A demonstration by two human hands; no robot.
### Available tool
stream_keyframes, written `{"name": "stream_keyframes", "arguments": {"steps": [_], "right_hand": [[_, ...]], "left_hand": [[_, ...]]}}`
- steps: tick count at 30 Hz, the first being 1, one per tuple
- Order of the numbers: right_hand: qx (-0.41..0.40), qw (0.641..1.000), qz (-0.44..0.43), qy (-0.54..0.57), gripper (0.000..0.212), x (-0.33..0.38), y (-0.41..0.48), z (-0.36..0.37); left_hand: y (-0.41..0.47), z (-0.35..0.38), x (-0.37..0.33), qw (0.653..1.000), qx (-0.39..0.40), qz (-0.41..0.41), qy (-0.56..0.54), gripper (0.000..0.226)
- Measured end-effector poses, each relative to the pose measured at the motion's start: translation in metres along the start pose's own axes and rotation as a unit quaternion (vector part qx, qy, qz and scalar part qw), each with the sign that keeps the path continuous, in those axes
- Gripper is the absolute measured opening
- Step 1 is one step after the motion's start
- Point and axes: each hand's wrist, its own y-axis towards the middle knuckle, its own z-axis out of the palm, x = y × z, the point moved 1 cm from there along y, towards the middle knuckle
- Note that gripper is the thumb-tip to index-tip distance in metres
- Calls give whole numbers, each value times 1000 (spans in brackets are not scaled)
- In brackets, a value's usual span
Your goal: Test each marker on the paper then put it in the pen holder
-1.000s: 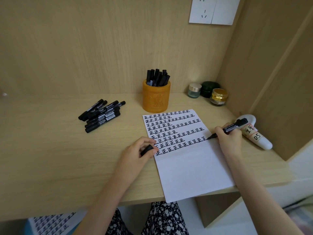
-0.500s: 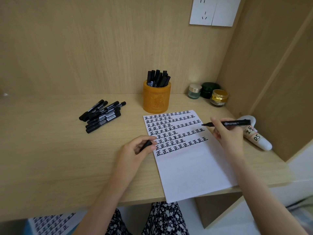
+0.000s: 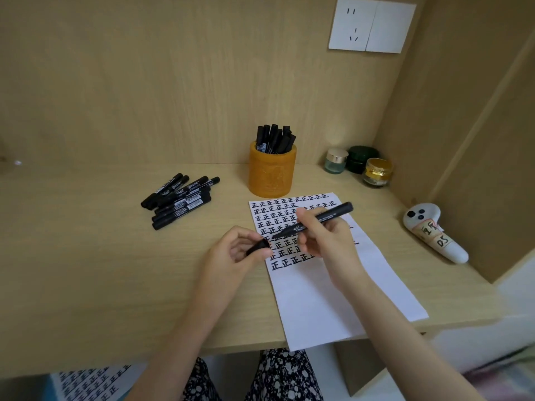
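My right hand holds an uncapped black marker above the paper, its tip pointing left toward my left hand. My left hand pinches the black cap at the paper's left edge, a short gap from the marker tip. The white sheet carries rows of black characters on its upper half. Behind it stands the orange pen holder with several black markers upright in it. A pile of several capped black markers lies on the desk to the left.
Three small jars sit in the back right corner. A white controller with handwritten labels lies at the right by the side panel. A wall socket is above. Another written sheet shows below the desk edge.
My right hand lifted the marker off the paper's right side and carried it left, tip now close to the cap in my left hand. My left hand stayed nearly in place.
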Motion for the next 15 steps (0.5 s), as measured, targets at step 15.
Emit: {"name": "stream_keyframes", "arguments": {"steps": [15], "right_hand": [[46, 996, -68, -43, 34, -9, -10, 24]], "left_hand": [[-13, -2, -13, 999, -31, 38, -18, 17]]}}
